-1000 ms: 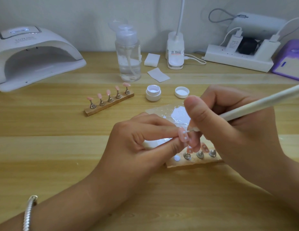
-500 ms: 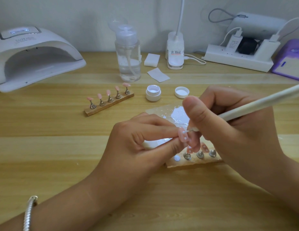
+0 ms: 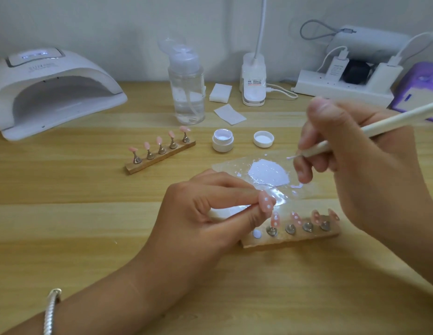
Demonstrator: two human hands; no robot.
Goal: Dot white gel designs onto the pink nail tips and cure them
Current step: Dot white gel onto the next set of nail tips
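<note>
Light wooden table (image 3: 65,213) set against a pale wall.

Left hand (image 3: 205,213): thumb and forefinger pinch one pink nail tip (image 3: 266,201), face up toward the camera, with several white dots on it. A silver bracelet (image 3: 51,310) sits on that wrist.

Right hand (image 3: 355,170): fingers curled round a cream dotting tool (image 3: 379,128) in a pen grip, well apart from the pinched tip. The tool's fine point carries a bead of white gel and appears above the far part of a clear palette sheet (image 3: 234,170). The sheet lies flat between the hands and bears a pool of white gel (image 3: 268,175) with scattered specks.

Just beside the left fingertips lies the near holder strip (image 3: 290,239), wooden, with four pink tips on metal stands. White dots are plain on the left two. Its left-end place shows only a round white pad (image 3: 257,234).

Farther back and to the left, the far holder strip (image 3: 160,157) carries five plain pink tips. To its right stand an open gel jar (image 3: 223,140) and its lid (image 3: 263,139), apart.

Rear row, left to right: white curing lamp (image 3: 53,93) with its display lit, clear pump bottle (image 3: 186,93), two white wipes (image 3: 220,93), clip lamp base (image 3: 253,85), power strip (image 3: 343,91) with plugs, and a purple device (image 3: 418,90) at the frame edge.
</note>
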